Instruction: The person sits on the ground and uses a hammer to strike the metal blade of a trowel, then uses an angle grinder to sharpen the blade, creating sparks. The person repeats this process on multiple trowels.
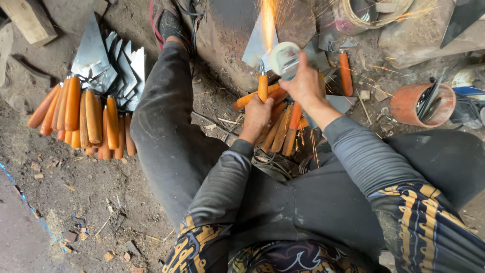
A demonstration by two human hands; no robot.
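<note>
Trowel [259,50] with an orange wooden handle sits clamped in my left hand [256,114], its triangular steel blade lying flat on the stone block [222,40] ahead of me; my right hand [304,85] is wrapped tight around an angle grinder [284,59], its disc touching the blade and throwing sparks [269,20] upward; more trowels [283,129] lie under my wrists; a finished pile [93,101] rests on the dirt to my left; an orange pot [411,103] stands to my right.
</note>
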